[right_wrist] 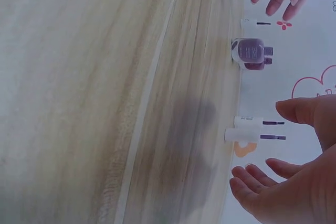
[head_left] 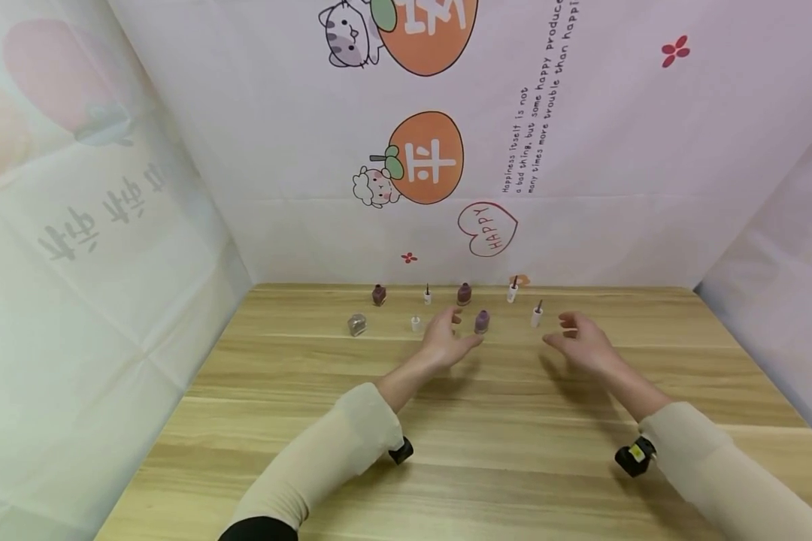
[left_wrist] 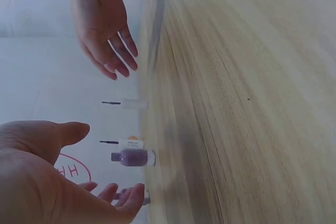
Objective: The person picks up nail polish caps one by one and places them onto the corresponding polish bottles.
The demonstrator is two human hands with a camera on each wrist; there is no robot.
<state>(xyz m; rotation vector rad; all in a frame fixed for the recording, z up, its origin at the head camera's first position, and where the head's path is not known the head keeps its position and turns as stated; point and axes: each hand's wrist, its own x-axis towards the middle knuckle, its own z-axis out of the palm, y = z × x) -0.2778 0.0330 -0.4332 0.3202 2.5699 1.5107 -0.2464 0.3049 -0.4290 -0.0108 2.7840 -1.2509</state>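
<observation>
My left hand (head_left: 444, 342) hovers over the table with thumb and fingers apart, around the left side of a lavender nail polish bottle (head_left: 482, 321). The bottle stands upright without its cap. Behind it is a dark plum nail polish bottle (head_left: 464, 294), also uncapped. To the right, my right hand (head_left: 582, 344) hangs with loosely bent fingers, holding nothing. Nearest to it, a white cap (head_left: 537, 314) stands with its brush pointing up, and another white brush cap (head_left: 512, 291) is behind that. In the left wrist view the lavender bottle (left_wrist: 134, 157) lies between thumb and fingers, untouched.
Left of my left hand are a dark red bottle (head_left: 379, 294), a tilted greyish bottle (head_left: 357, 324) and two white brush caps, one at the back (head_left: 428, 297) and one nearer (head_left: 416, 323). A printed cloth (head_left: 298, 225) hangs behind the wooden table (head_left: 487, 466).
</observation>
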